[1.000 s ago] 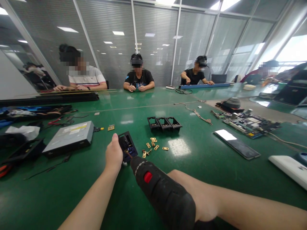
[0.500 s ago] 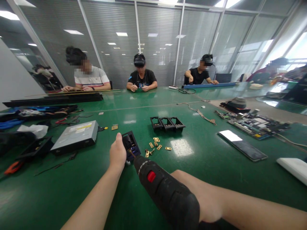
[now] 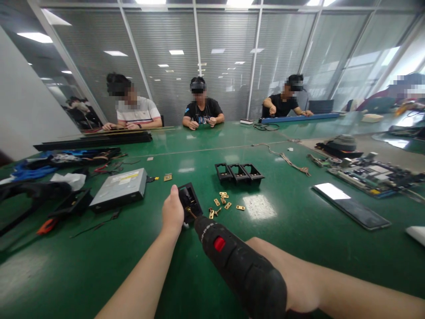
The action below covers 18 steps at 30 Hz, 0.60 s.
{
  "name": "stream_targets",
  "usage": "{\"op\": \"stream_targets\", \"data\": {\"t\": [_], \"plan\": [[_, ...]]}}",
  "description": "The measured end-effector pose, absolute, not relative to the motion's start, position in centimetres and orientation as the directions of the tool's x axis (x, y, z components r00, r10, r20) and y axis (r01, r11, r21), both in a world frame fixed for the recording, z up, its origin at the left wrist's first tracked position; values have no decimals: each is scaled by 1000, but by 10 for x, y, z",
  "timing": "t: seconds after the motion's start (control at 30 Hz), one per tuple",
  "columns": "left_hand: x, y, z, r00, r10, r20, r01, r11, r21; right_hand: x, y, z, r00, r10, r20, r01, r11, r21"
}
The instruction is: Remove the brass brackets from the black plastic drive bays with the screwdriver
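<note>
— Right, what sits closest to you?
— My right hand point(image 3: 295, 283), wrapped round the drill point(image 3: 239, 266) low in view, its nose aimed away from me.

— And the left?
— My left hand point(image 3: 172, 213) is closed on the box point(image 3: 190, 199), thumb up, pinning it to the surface point(image 3: 99, 266).

— Which step do you make it?
— Working a screw, I judge. The bit point(image 3: 191, 213) dips into the box's open top, though I cannot make out the screw itself. The next move calls for a steady box and the bit kept in line, or it may slip out.

— Where is the box from your hands?
— Touching the left hand, just to its right. It is ahead of the right hand, with the drill between.

— Beyond that?
— Brass plates point(image 3: 226, 204) lie loose just right of the box, and three trays point(image 3: 239, 173) stand in a row farther back.
</note>
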<state>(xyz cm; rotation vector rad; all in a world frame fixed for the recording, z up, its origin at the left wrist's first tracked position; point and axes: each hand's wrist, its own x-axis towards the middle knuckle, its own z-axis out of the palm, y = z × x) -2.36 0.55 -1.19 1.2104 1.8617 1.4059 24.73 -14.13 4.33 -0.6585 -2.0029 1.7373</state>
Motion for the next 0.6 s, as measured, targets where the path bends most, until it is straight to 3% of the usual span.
{"op": "stream_targets", "data": {"t": [0.2, 0.6], "plan": [[-22, 5, -10, -482, 869, 111, 357, 79, 931, 245, -145, 46, -770, 636, -42, 20, -41, -999], [-20, 3, -6, -474, 874, 107, 366, 85, 927, 242, -144, 49, -763, 639, -94, 50, -86, -995]]}}
